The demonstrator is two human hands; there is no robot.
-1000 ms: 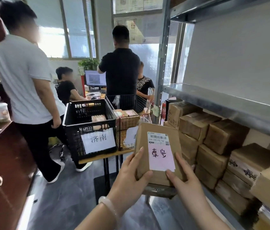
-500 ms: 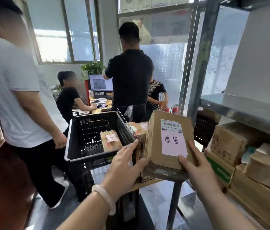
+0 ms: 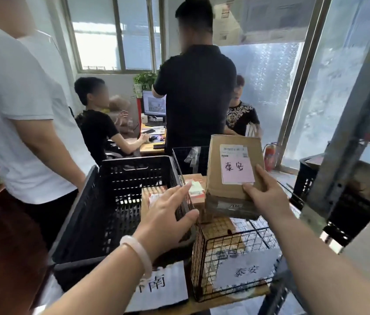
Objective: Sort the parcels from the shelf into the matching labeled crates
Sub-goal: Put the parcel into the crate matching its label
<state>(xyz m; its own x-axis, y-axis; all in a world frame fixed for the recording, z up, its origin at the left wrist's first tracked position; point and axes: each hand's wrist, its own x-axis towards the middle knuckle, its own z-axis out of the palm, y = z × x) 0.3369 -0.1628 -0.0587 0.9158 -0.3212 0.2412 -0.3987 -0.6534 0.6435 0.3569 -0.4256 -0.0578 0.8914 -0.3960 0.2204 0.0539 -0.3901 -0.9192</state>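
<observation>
A brown cardboard parcel [image 3: 231, 176] with a pink handwritten label hangs over the wire basket [image 3: 236, 253], which carries a white paper sign with the same two characters. My right hand [image 3: 268, 196] grips the parcel at its lower right corner, thumb on the label side. My left hand [image 3: 168, 214] is off the parcel, fingers spread, hovering above the rim between the wire basket and the black plastic crate [image 3: 120, 201]. The crate has its own white sign and holds one parcel. More parcels lie in the wire basket under the held one.
A person in a white shirt [image 3: 15, 114] stands close on the left of the crate. A person in black [image 3: 197, 96] stands just behind the basket, two more sit at a desk. A metal shelf post [image 3: 347, 137] rises at right beside another black crate [image 3: 347, 201].
I have moved up to the table, so the crates are now right below me. My left hand let go of the parcel; only my right hand holds it, above the wire basket.
</observation>
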